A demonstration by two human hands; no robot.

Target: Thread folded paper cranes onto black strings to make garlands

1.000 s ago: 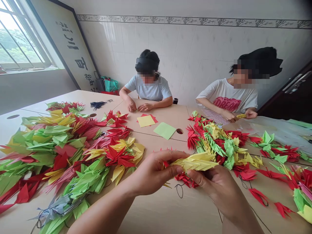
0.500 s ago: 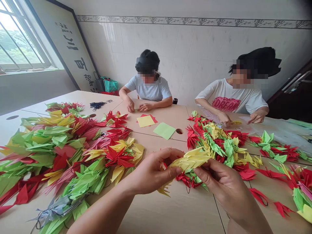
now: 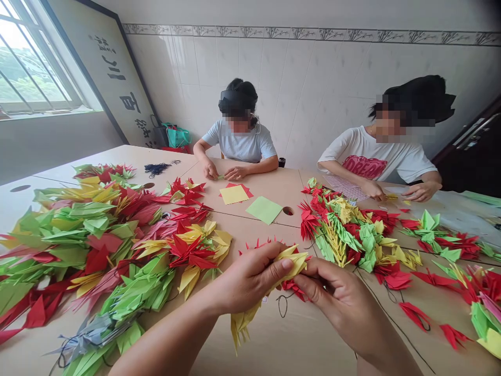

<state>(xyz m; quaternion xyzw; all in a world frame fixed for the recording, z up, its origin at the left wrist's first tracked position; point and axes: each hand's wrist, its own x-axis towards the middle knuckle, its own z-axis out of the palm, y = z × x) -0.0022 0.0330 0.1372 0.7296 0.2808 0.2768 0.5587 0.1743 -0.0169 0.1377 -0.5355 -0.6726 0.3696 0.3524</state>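
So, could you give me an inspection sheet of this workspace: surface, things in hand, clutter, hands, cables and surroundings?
Surface: pale tabletop with seams and round holes.
Things in hand: yellow folded-paper bunch, its lower end hanging below the left hand.
Clutter: mixed-colour folded-paper heap on the left, another mixed-colour folded-paper pile on the right; yellow square sheet and green square sheet between.
Hands: left wrapped around the bunch; right hand with fingertips at its upper end, grip partly hidden.
Cables: nothing seen on the tabletop; only thin cords, including a dark cord tangle.
Surroundings: two people opposite, tiled wall, barred window, framed calligraphy panel.
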